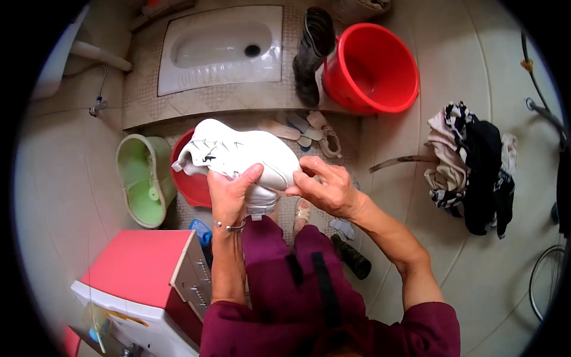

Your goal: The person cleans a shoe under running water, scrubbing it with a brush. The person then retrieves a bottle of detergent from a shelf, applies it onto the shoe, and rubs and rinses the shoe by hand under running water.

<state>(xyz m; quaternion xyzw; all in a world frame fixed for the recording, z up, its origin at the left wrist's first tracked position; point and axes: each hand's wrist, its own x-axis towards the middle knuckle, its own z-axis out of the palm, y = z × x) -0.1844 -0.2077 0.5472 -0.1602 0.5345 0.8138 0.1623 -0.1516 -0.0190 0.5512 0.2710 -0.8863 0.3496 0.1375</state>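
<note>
A white sneaker (238,152) with dark laces and a small black mark is held sideways above my lap. My left hand (229,193) is closed around it, thumb on its side. A second white shoe (260,199) sits below, partly hidden by the first, its heel loop pointing down; it seems to be in the same grip. At the end of the upper sneaker, my right hand (327,187) is closed, its thumb and fingers pinching the edge. Whether anything small lies between those fingertips is hidden.
A red basin (193,184) and green tub (143,178) stand left. Slippers (306,128) lie ahead, below a squat toilet (220,50). Dark boots (312,56) and a red bucket (372,68) stand on the ledge. Clothes (476,166) hang right; a pink-topped cabinet (131,256) is nearby left.
</note>
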